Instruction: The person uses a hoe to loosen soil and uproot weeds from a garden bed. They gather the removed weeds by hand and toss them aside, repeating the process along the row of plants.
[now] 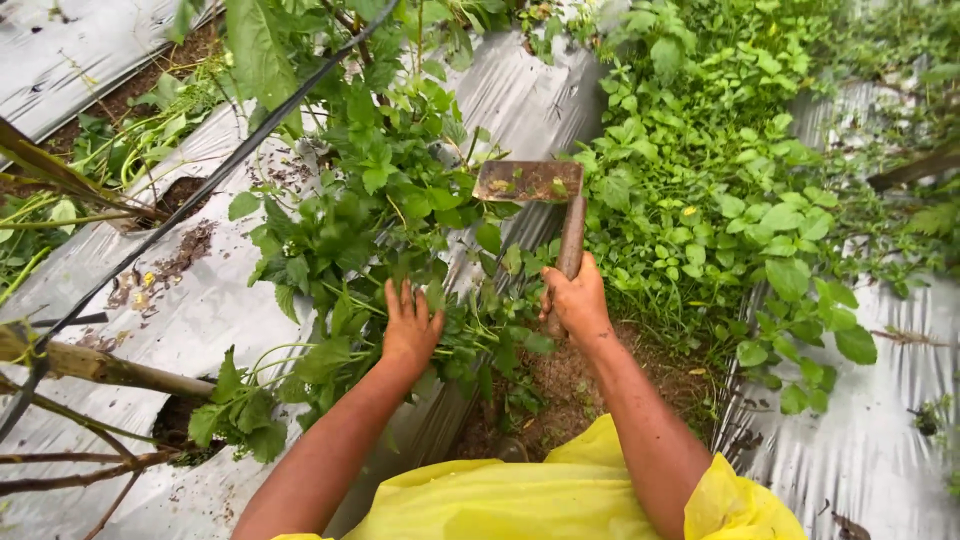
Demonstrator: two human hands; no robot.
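Right hand (574, 298): fist closed round wooden handle of hoe (545, 200); rusty blade raised at 12 o'clock from hand, above weeds (360, 230). Left hand (410, 325): fingers spread, pressed into weeds at 9 o'clock from right hand, holding nothing. Plastic sheet (200, 320) underneath. Bare soil (570, 385) at 6 o'clock. Bamboo stake (100, 367) far at 9 o'clock.

We are looking down at raised soil beds lying under silver plastic mulch sheeting (200, 320), with leafy green weeds (700, 200) spreading over the bare soil furrow (580, 390) between them, and a bamboo stick (100, 368) lying across the left sheet.
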